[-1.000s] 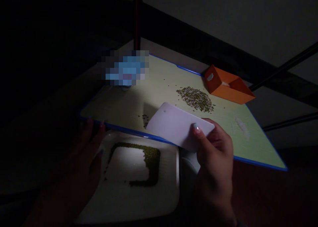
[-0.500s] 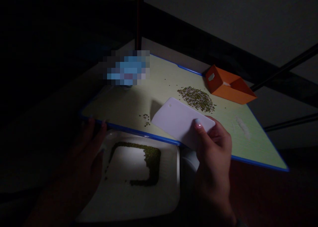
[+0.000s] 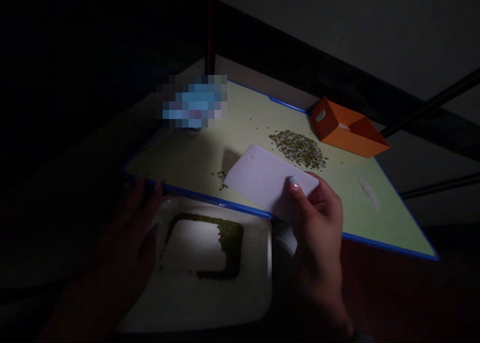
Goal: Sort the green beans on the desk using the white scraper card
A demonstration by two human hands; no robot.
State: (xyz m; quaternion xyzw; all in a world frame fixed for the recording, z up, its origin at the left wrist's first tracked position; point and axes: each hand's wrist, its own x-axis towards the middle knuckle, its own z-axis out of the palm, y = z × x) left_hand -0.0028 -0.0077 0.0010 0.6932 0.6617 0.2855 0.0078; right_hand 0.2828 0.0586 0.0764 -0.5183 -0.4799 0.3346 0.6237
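In my right hand is a flat white plastic scraper, gripped with the thumb on top and the fingers underneath. It is tilted over the front of a pale yellow-green board with a blue edge. Its left corner reaches a few small greenish-brown grains. My left hand, dim in shadow, has its fingers stretched out towards the board's front-left edge; I cannot tell whether they touch it. Beside it, below the board's edge, is a white tray with greenish grains along the sides of its bottom.
A larger heap of grains lies mid-board. Behind it stands an orange open box at the far right edge. White residue streaks the right side. A blurred-out blue object sits at the back left. The surroundings are very dark.
My right hand and the scraper have shifted slightly left, bringing the scraper's corner to the few scattered grains. My left hand stays in about the same place.
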